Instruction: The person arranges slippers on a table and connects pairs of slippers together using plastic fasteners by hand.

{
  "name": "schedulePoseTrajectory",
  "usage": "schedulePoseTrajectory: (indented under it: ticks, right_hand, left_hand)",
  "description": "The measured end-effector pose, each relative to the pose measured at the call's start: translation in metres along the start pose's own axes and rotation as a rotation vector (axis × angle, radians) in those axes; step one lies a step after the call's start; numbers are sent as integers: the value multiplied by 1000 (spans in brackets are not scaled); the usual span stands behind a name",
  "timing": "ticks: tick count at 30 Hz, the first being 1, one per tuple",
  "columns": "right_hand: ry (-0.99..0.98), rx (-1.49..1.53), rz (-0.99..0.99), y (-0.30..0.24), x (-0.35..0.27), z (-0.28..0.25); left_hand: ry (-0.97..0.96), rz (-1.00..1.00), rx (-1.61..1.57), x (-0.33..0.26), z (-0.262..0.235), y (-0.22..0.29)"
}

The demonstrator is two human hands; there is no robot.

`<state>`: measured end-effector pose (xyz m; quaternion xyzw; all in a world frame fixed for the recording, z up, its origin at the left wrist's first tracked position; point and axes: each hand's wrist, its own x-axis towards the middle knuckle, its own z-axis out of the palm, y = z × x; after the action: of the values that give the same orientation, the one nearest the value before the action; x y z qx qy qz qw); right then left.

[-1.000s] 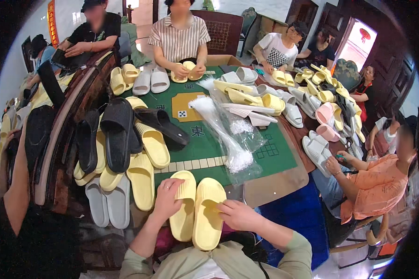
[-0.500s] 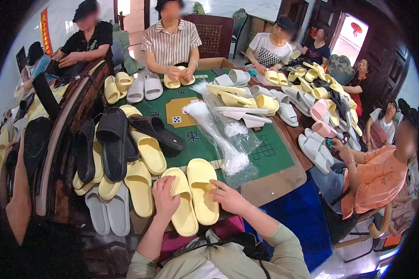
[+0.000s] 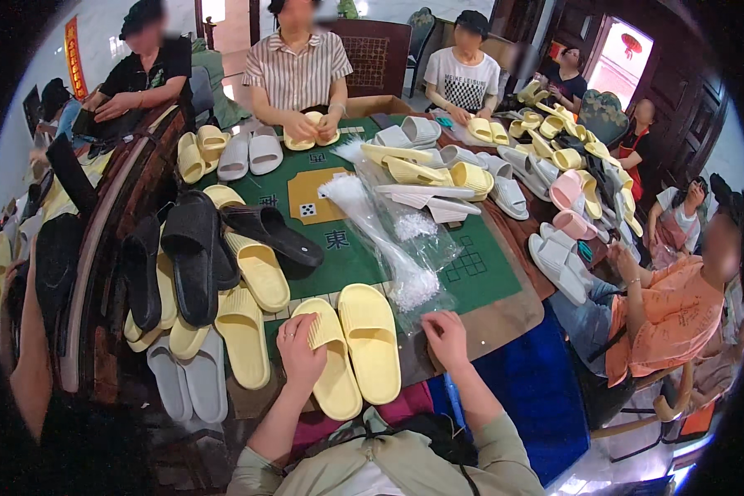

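Observation:
A pair of pale yellow slippers lies at the table's near edge, soles down and toes pointing away. My left hand grips the left yellow slipper by the side of its ribbed strap. Close beside it sits the right yellow slipper, with no hand on it. Off to the right, at the table edge near the plastic bags, is my right hand. Its fingers are pinched together, and anything between them is too small to make out. Clear plastic bags holding small white fasteners lie just beyond that hand.
Black slippers, yellow ones and a grey pair are piled to my left. More slippers heap at the right. Several people sit around the green-topped table; one across from me handles a yellow pair. A blue surface lies right.
My right hand has left the right slipper and moved right, toward the plastic bags, its fingers now pinched. My left hand stays on the left slipper. The pair has shifted slightly right.

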<state>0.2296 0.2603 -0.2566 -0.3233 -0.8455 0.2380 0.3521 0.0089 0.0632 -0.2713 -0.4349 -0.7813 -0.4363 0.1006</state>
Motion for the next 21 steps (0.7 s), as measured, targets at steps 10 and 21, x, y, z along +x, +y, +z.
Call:
schedulePoseTrajectory:
  ticks: [10, 21]
  right_hand:
    - [-6, -113, 80, -8, 17, 36]
    - [75, -110, 117, -8, 22, 41]
  left_hand:
    - [2, -3, -59, -3, 0, -1]
    - [18, 0, -68, -4, 1, -3]
